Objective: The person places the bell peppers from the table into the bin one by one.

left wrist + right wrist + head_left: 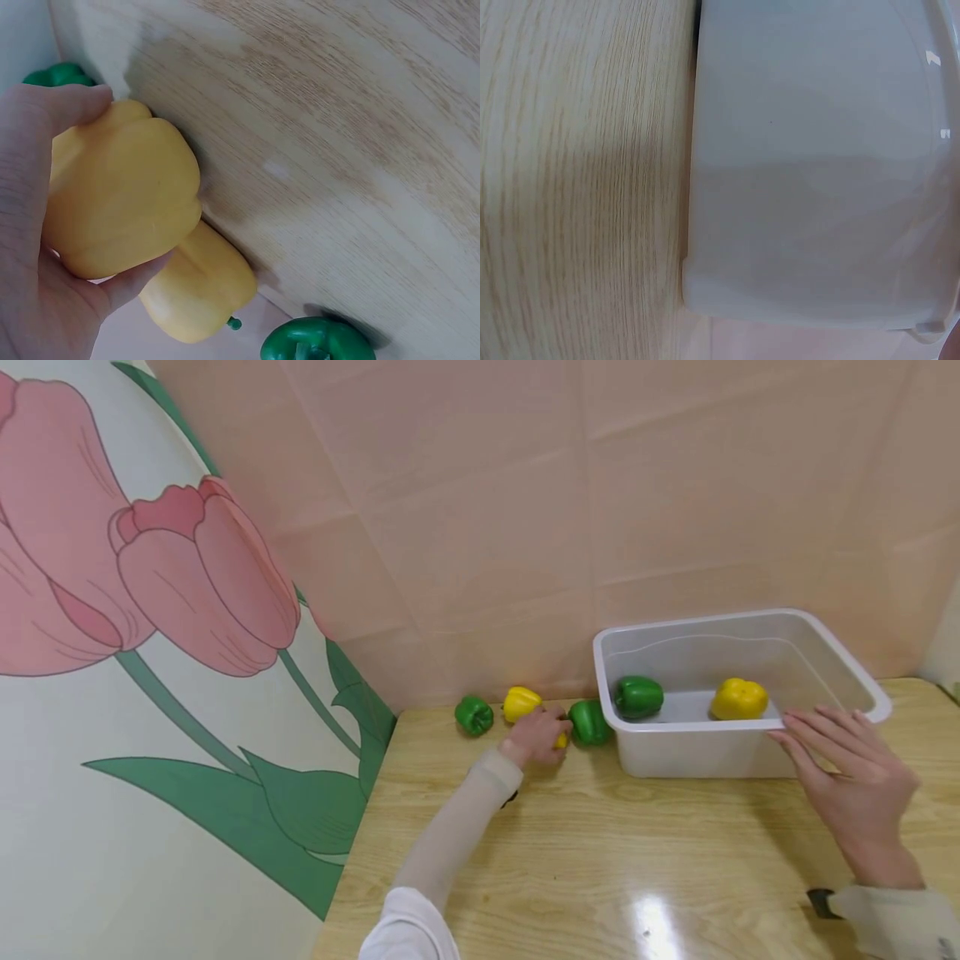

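Note:
My left hand (537,737) grips a yellow bell pepper (127,191), thumb on one side and fingers on the other. Behind it on the table lies a second yellow bell pepper (521,703), with a green bell pepper (474,717) to its left. Between the left hand and the bin sits another green bell pepper (588,723). At the near rim of the white plastic bin (705,757) is my right hand (862,777), its fingers extended over the edge. Inside the bin are a green bell pepper (640,697) and a yellow bell pepper (739,699).
The wooden table (570,852) backs onto a wall hung with a pinkish sheet (480,543). A tulip mural (210,577) covers the wall at the left. In the right wrist view, the bin's side wall (810,187) fills most of the picture.

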{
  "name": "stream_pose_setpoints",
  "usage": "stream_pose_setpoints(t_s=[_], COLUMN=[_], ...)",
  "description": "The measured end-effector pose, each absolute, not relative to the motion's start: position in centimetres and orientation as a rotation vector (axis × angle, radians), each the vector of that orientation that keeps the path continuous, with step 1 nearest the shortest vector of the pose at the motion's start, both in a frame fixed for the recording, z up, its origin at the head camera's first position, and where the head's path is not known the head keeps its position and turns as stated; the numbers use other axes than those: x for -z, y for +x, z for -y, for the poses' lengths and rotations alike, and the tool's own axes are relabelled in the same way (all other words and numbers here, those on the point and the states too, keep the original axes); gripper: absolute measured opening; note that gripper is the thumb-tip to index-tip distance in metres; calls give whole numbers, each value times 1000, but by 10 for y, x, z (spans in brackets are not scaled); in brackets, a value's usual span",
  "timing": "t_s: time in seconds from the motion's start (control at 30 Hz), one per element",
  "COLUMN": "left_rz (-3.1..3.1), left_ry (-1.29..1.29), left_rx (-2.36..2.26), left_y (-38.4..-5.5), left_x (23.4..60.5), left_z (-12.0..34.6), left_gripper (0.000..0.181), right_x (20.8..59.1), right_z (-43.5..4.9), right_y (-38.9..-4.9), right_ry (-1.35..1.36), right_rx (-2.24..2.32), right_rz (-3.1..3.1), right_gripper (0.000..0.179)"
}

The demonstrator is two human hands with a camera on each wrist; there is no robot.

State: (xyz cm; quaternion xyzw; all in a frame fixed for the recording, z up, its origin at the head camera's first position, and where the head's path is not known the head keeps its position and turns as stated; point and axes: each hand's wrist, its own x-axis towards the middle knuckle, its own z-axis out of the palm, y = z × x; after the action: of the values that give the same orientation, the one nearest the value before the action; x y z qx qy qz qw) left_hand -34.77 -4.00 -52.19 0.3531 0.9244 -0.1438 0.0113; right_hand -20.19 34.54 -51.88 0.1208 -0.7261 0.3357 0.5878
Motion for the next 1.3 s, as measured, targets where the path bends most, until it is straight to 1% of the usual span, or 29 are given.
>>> stream_pose_setpoints(t_s=[0.47, 0.73, 1.07, 1.3], left_rz=[-2892, -2910, -2941, -2962], left_ry=[1217, 1280, 1385, 1419], left_rx=[382, 319, 252, 180], left_y=[-348, -347, -339, -338], left_x=[526, 518, 509, 507], left_z=[47, 54, 60, 66], left_gripper=[31, 32, 32, 33], right_x=[519, 516, 508, 518], right_z=[-346, -344, -336, -344], right_y=[-202, -202, -195, -201], right_ry=[274, 271, 266, 267], right_rx=[-777, -768, -769, -776], right_rz=[1689, 1698, 1711, 1705], right_gripper=[34, 35, 44, 35])
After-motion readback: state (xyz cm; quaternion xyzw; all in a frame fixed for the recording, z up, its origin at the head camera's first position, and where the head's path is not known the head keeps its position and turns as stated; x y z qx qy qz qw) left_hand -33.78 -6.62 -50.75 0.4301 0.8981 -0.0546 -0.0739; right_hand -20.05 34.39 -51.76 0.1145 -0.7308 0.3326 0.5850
